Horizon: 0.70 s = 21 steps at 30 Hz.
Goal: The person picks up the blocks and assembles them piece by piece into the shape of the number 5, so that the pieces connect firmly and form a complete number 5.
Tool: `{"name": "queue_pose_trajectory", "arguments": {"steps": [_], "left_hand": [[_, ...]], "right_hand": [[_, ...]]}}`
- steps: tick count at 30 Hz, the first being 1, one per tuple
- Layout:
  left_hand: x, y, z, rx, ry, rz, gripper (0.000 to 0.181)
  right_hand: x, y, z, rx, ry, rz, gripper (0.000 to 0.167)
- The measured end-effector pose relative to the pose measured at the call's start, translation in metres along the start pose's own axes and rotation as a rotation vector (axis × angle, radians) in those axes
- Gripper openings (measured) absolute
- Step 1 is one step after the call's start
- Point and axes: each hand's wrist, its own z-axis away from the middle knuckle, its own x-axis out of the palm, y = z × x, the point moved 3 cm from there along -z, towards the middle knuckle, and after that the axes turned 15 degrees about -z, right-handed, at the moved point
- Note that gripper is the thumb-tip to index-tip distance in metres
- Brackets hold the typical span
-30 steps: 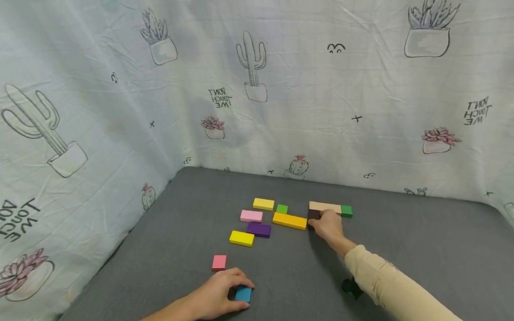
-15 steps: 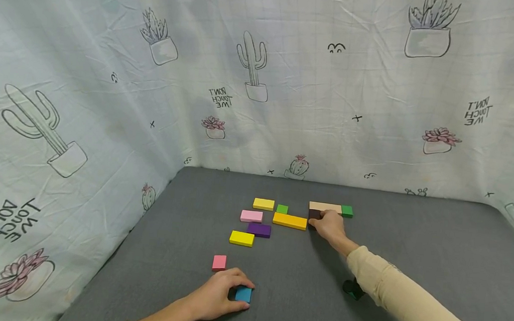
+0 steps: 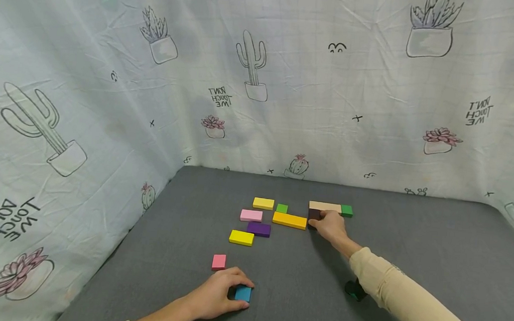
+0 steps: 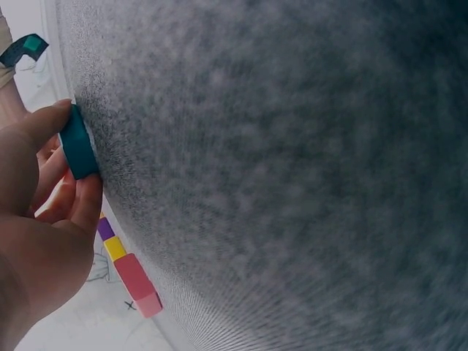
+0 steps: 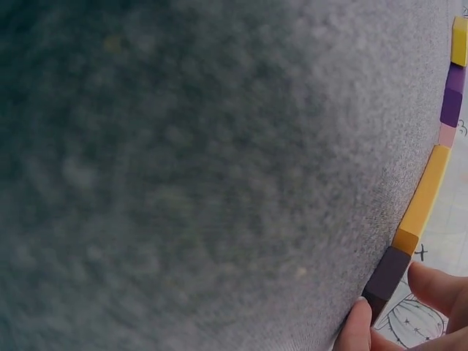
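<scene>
In the head view my left hand (image 3: 215,296) pinches a blue block (image 3: 243,294) between thumb and fingers on the grey table. The left wrist view shows the same blue block (image 4: 79,143) gripped at its two ends. Farther off, my right hand (image 3: 331,227) holds a dark brown block (image 3: 313,214), partly hidden by the fingers. That block (image 5: 387,275) appears between thumb and finger in the right wrist view. A long tan block (image 3: 325,206) lies just behind it, with a green block (image 3: 346,211) at its right end. An orange-yellow block (image 3: 289,220) lies to its left.
Left of centre lie a yellow block (image 3: 263,203), a small light green block (image 3: 282,208), a pink block (image 3: 251,215), a purple block (image 3: 258,229) and a brighter yellow block (image 3: 241,238). A coral block (image 3: 219,262) lies beyond my left hand. A patterned curtain (image 3: 290,82) borders the table.
Both hands stay on their blocks in almost the same places. The right forearm shifts very slightly to the right. No block visibly moves on the table.
</scene>
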Motion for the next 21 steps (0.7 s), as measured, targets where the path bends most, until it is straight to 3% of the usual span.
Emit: {"name": "queue_pose_trajectory", "arguments": {"steps": [21], "left_hand": [[-0.0009,0.0023,-0.0002,-0.004,0.001,0.004,0.028]], "right_hand": [[-0.0037,0.0036,-0.002,0.021,-0.045,-0.028,0.052]]}}
